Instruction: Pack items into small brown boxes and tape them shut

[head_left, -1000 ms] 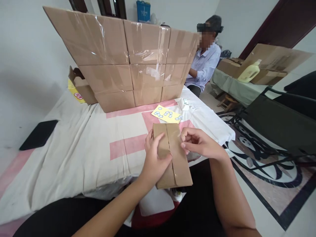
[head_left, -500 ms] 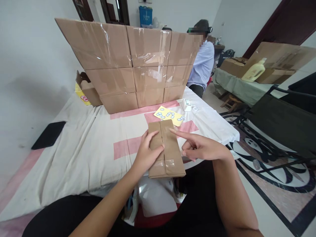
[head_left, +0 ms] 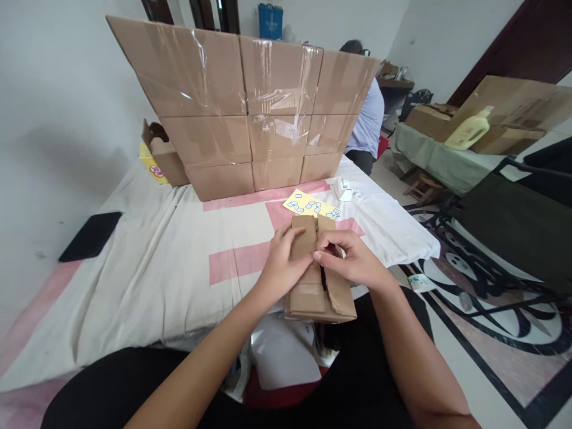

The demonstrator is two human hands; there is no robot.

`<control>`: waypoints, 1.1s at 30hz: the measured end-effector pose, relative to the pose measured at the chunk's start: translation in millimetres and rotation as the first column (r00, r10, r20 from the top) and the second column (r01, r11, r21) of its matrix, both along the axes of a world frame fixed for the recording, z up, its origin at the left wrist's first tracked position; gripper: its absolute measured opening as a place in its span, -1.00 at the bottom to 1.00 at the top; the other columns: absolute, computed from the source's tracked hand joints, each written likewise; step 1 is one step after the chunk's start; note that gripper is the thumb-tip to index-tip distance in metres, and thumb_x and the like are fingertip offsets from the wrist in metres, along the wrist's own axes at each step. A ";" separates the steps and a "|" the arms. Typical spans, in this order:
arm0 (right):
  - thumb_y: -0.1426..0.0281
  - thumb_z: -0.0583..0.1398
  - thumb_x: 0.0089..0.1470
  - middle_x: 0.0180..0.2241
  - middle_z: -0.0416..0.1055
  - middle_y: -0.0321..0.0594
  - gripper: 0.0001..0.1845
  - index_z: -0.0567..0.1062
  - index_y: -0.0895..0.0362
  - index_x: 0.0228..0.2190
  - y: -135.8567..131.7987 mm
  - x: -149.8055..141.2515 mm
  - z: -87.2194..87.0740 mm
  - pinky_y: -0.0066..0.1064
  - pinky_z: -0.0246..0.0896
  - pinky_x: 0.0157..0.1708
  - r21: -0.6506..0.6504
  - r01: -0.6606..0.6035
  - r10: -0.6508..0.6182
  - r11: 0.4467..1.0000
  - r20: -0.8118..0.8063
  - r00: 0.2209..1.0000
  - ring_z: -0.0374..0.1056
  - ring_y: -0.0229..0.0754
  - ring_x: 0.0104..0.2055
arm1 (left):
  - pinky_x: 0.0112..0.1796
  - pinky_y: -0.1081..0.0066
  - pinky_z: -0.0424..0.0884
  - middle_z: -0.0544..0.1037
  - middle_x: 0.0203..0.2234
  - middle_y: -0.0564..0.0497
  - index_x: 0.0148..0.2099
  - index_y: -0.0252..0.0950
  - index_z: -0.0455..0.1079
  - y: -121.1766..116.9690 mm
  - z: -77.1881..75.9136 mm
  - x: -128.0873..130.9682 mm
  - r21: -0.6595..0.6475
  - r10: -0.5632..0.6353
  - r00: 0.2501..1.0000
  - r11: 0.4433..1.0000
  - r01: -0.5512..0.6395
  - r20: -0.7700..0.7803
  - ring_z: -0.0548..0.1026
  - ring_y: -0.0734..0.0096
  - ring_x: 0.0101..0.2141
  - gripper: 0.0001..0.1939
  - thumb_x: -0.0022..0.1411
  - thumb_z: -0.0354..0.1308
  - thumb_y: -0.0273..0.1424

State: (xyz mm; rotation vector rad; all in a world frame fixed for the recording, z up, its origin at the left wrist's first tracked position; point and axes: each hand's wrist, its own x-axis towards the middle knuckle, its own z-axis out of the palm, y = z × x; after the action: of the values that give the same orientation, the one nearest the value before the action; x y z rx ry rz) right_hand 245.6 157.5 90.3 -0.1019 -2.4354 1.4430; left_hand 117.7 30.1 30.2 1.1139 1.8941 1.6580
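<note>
A small brown cardboard box [head_left: 306, 301] lies at the table's near edge, in front of my lap. My left hand [head_left: 283, 259] is closed around its left side, the thumb lying across the top. At the middle seam, my right hand [head_left: 348, 256] pinches the edge of the right flap [head_left: 339, 292], which stands slightly raised. A dark gap shows along the seam, but the inside is hidden. Just beyond the box lies a yellow card [head_left: 308, 204] with small outlined shapes. A small white folded piece [head_left: 343, 189] is behind it.
A wall of taped cardboard boxes [head_left: 279, 137] rises across the back of the table [head_left: 179, 262]. A black tablet-like slab [head_left: 90, 236] lies at left, a yellow carton [head_left: 152, 164] behind it. Beyond the wall sits a person [head_left: 369, 125]. A dark folding chair [head_left: 513, 220] stands at right.
My right hand has gone from pointing above the box to pinching its flap. The seam has parted and the right flap has lifted. The person behind has leaned down behind the wall.
</note>
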 end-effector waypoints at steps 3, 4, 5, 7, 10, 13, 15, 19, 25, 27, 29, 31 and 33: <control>0.35 0.23 0.20 -0.52 0.15 -0.36 -0.65 0.23 0.11 -0.56 -3.4 -8.4 -9.0 -0.41 -0.01 -0.43 0.001 -0.038 0.038 0.999 -0.013 0.999 0.09 -0.28 -0.45 | 0.21 0.11 0.27 0.44 0.07 -0.08 -0.05 -0.17 0.46 0.1 2.3 -9.6 0.067 0.060 0.998 0.996 -0.061 0.014 0.36 0.19 0.18 -0.78 0.29 0.07 -0.38; 0.37 0.22 0.18 -0.50 0.17 -0.35 -0.64 0.20 0.10 -0.56 -3.9 -10.4 -10.9 -0.40 0.02 -0.40 -0.005 -0.052 0.052 0.999 -0.035 0.998 0.11 -0.27 -0.43 | 0.18 0.13 0.31 0.47 0.03 -0.07 -0.07 -0.18 0.45 -1.0 4.5 -11.7 0.079 0.076 0.997 0.994 -0.076 0.015 0.39 0.21 0.14 -0.80 0.31 0.05 -0.38; 0.38 0.22 0.17 -0.46 0.20 -0.32 -0.63 0.18 0.10 -0.57 -4.3 -12.0 -11.9 -0.38 0.05 -0.37 -0.011 -0.068 0.067 0.998 -0.064 0.996 0.14 -0.26 -0.40 | 0.15 0.15 0.33 0.49 0.02 -0.06 -0.06 -0.17 0.45 -2.3 7.2 -13.1 0.098 0.074 0.997 0.992 -0.075 0.012 0.41 0.22 0.12 -0.80 0.32 0.06 -0.36; 0.38 0.22 0.15 -0.39 0.27 -0.26 -0.62 0.15 0.10 -0.58 -4.3 -14.0 -12.3 -0.35 0.10 -0.30 -0.030 -0.109 0.105 0.994 -0.119 0.987 0.20 -0.22 -0.34 | 0.12 0.20 0.35 0.51 0.05 -0.03 0.05 -0.15 0.42 -5.4 12.8 -14.2 0.157 0.005 1.000 0.988 -0.007 0.014 0.43 0.26 0.11 -0.72 0.30 0.10 -0.37; 0.41 0.20 0.13 -0.38 0.31 -0.23 -0.60 0.10 0.10 -0.60 -3.4 -14.8 -11.3 -0.31 0.12 -0.28 -0.048 -0.151 0.141 0.987 -0.157 0.977 0.23 -0.19 -0.32 | 0.05 0.29 0.37 0.58 -0.05 0.02 0.09 -0.14 0.42 -9.7 17.9 -14.7 0.255 -0.125 0.992 0.960 0.113 0.030 0.50 0.34 0.01 -0.64 0.25 0.11 -0.47; 0.42 0.19 0.11 -0.39 0.34 -0.22 -0.61 0.10 0.09 -0.61 -2.1 -14.0 -12.0 -0.30 0.09 -0.31 -0.046 -0.139 0.131 0.989 -0.152 0.980 0.23 -0.19 -0.35 | -0.10 0.33 0.38 0.57 -0.29 0.06 -0.10 -0.19 0.48 -12.2 19.1 -16.5 0.280 -0.082 0.996 0.957 0.069 0.035 0.50 0.39 -0.22 -0.79 0.23 0.12 -0.46; 0.41 0.18 0.11 -0.39 0.37 -0.21 -0.61 0.10 0.08 -0.61 -1.4 -13.2 -12.9 -0.30 0.09 -0.32 -0.044 -0.125 0.118 0.991 -0.146 0.982 0.24 -0.18 -0.35 | -0.12 0.32 0.35 0.54 -0.33 0.07 -0.14 -0.20 0.48 -13.0 20.1 -17.9 0.278 -0.069 0.998 0.958 0.063 0.010 0.46 0.39 -0.26 -0.83 0.21 0.15 -0.45; 0.37 0.20 0.11 -0.40 0.41 -0.21 -0.58 0.09 0.08 -0.63 -1.2 -12.6 -12.9 -0.30 0.11 -0.31 -0.044 -0.114 0.106 0.992 -0.152 0.983 0.26 -0.17 -0.35 | -0.11 0.32 0.34 0.48 -0.24 0.03 -0.09 -0.18 0.48 -13.1 24.3 -20.1 0.220 -0.120 0.990 0.966 0.133 -0.071 0.42 0.35 -0.18 -0.75 0.16 0.18 -0.47; 0.35 0.20 0.13 -0.39 0.43 -0.19 -0.57 0.10 0.08 -0.63 -0.4 -12.9 -11.0 -0.28 0.12 -0.30 -0.046 -0.121 0.112 0.992 -0.162 0.980 0.27 -0.16 -0.35 | -0.22 0.35 0.31 0.43 -0.38 0.07 -0.34 -0.22 0.39 -12.3 24.2 -22.6 0.154 -0.209 0.975 0.963 0.219 -0.076 0.37 0.39 -0.29 -0.89 0.27 0.12 -0.42; 0.32 0.22 0.13 -0.39 0.44 -0.17 -0.57 0.13 0.08 -0.63 1.4 -12.3 -11.8 -0.27 0.13 -0.30 -0.046 -0.095 0.087 0.994 -0.149 0.985 0.27 -0.15 -0.35 | -0.24 0.36 0.28 0.41 -0.38 0.07 -0.34 -0.22 0.35 -12.6 23.2 -23.2 0.156 -0.181 0.980 0.969 0.193 -0.084 0.35 0.39 -0.30 -0.88 0.29 0.10 -0.40; 0.30 0.23 0.14 -0.38 0.44 -0.17 -0.58 0.17 0.08 -0.62 3.4 -11.8 -13.4 -0.28 0.12 -0.31 -0.053 -0.058 0.050 0.997 -0.133 0.990 0.27 -0.15 -0.35 | -0.25 0.36 0.24 0.39 -0.37 0.08 -0.33 -0.21 0.31 -13.7 23.3 -23.5 0.168 -0.165 0.984 0.970 0.175 -0.069 0.32 0.39 -0.31 -0.88 0.31 0.06 -0.38; 0.29 0.23 0.16 -0.39 0.44 -0.19 -0.60 0.19 0.08 -0.60 4.5 -12.0 -15.3 -0.30 0.11 -0.33 -0.068 -0.021 0.012 0.997 -0.129 0.992 0.27 -0.16 -0.36 | -0.25 0.36 0.23 0.37 -0.37 0.08 -0.33 -0.20 0.26 -15.4 24.7 -23.5 0.193 -0.180 0.982 0.963 0.186 -0.052 0.31 0.39 -0.30 -0.88 0.31 0.03 -0.40; 0.29 0.23 0.17 -0.40 0.43 -0.21 -0.63 0.22 0.08 -0.58 4.5 -13.6 -17.4 -0.29 0.13 -0.28 -0.034 0.034 -0.039 0.999 -0.154 0.987 0.28 -0.15 -0.33 | -0.23 0.35 0.23 0.38 -0.37 0.08 -0.34 -0.20 0.24 -17.4 26.8 -23.4 0.210 -0.201 0.978 0.955 0.208 -0.052 0.32 0.38 -0.29 -0.89 0.28 0.01 -0.45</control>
State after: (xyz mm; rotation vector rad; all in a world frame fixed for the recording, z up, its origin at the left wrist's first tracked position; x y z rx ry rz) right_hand 232.0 162.0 72.9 -0.0394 -2.2756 1.4175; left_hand 94.4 12.8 57.1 1.3763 1.5817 1.7647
